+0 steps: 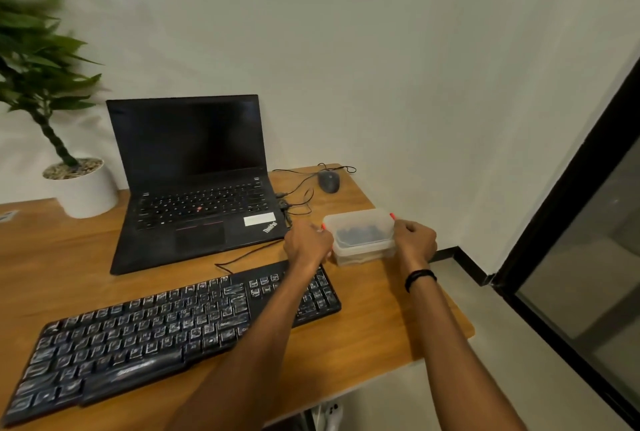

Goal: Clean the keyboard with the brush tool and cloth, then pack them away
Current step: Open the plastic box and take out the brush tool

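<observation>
A black keyboard (166, 330) with dusty, whitish keys lies across the front of the wooden desk (374, 323). Behind its right end stands a translucent plastic box (360, 235) with a lid and red clips; a dark grey-blue mass shows through the plastic. My left hand (306, 242) grips the box's left end and my right hand (414, 240) grips its right end, fingers at the clips. My left forearm crosses over the keyboard's number pad. No brush or cloth shows outside the box.
An open black laptop (194, 181) sits behind the keyboard, with cables (298, 195) running to a grey mouse (329, 181) at the back right. A potted plant (79, 188) stands at the back left. The desk's right edge is just past the box.
</observation>
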A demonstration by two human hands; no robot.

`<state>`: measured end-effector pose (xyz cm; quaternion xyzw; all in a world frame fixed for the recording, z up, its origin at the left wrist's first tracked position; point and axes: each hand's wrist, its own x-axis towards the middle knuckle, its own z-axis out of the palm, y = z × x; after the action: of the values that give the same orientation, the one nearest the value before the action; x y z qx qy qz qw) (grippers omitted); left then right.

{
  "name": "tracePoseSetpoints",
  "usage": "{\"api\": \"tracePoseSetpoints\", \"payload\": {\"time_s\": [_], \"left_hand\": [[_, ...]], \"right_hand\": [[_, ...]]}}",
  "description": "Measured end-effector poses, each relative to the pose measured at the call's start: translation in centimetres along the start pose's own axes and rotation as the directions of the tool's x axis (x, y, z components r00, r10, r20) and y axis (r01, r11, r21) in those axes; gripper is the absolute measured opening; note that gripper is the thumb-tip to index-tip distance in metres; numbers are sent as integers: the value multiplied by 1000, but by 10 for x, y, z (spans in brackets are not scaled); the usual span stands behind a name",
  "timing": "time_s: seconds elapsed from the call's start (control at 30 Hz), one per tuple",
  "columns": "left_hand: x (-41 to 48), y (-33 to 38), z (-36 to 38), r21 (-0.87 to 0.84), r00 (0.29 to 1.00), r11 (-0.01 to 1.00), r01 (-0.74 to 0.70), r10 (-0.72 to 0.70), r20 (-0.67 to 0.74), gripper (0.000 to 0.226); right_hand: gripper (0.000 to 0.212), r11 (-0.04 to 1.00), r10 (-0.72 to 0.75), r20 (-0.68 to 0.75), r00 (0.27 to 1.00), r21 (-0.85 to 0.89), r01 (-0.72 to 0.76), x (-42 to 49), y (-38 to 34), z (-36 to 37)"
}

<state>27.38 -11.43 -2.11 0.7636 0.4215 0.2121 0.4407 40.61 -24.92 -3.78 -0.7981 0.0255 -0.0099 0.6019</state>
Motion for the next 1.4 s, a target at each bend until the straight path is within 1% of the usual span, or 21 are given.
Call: {"api": "tracePoseSetpoints", "payload": {"time_s": [0.13,0.17,0.27,0.4,0.47,0.53,0.63,0.67,0.73,0.77,0.87,1.0,1.1,1.17,1.23,1.3,1.37,1.4], "left_hand": [[1,-4,2,-21,1000,1000,20,-20,-9,21],[1,-4,1,-30,1000,999,19,-19,-10,20],[1,-2,-3,-49,1000,999,17,-18,-11,20],[2,-1,-6,-46,999,998,41,-41,9,30],[0,-4,-6,-43,998,998,45,-42,48,23],[-3,-6,-5,-3,999,1000,6,-6,45,19],[-7,1,-8,162,993,981,-104,111,-32,11],[-9,5,-11,214,989,968,-129,140,-38,12],[-9,10,-15,259,987,955,-146,158,-24,23],[-7,10,-15,249,988,957,-148,156,-10,25],[-6,7,-14,193,988,969,-155,155,12,20],[-10,4,-10,122,987,980,-158,155,32,25],[-17,3,-7,5,985,986,-169,169,38,29],[-24,2,-8,-86,984,981,-176,178,24,19],[-33,-1,-9,-170,982,968,-184,187,4,32],[-42,-6,-11,-239,982,953,-185,186,-17,35],[-54,-9,-16,-311,985,935,-170,172,-23,31],[-61,-11,-19,-357,986,920,-160,164,-20,26]], "right_hand": [[35,998,66,-36,997,18,-65,7,4,0],[34,998,59,-35,998,13,-58,7,5,1],[25,999,-24,-21,999,-35,23,2,5,4],[26,993,-79,-32,996,-89,76,0,3,5],[27,990,-92,-40,995,-110,87,1,3,3],[27,985,-122,-54,991,-133,114,-2,2,2],[28,973,-194,-81,978,-146,181,-6,-2,-1],[29,967,-216,-80,973,-155,202,-7,-3,-1],[31,956,-242,-52,969,-181,229,-9,-4,-1],[31,954,-245,-31,969,-187,235,-10,-2,0],[30,956,-232,-1,973,-184,228,-13,-1,-2],[26,966,-225,12,974,-130,225,-17,-7,-7],[23,977,-204,-7,979,-73,203,-18,-12,-14],[22,983,-185,-23,983,-9,184,-21,-15,-20],[22,981,-182,-33,983,63,184,-25,-17,-27],[21,971,-172,-35,984,161,176,-31,-15,-34],[31,957,-128,-26,991,260,130,-38,-10,-40],[37,949,-76,-17,997,305,78,-42,-7,-43]]}}
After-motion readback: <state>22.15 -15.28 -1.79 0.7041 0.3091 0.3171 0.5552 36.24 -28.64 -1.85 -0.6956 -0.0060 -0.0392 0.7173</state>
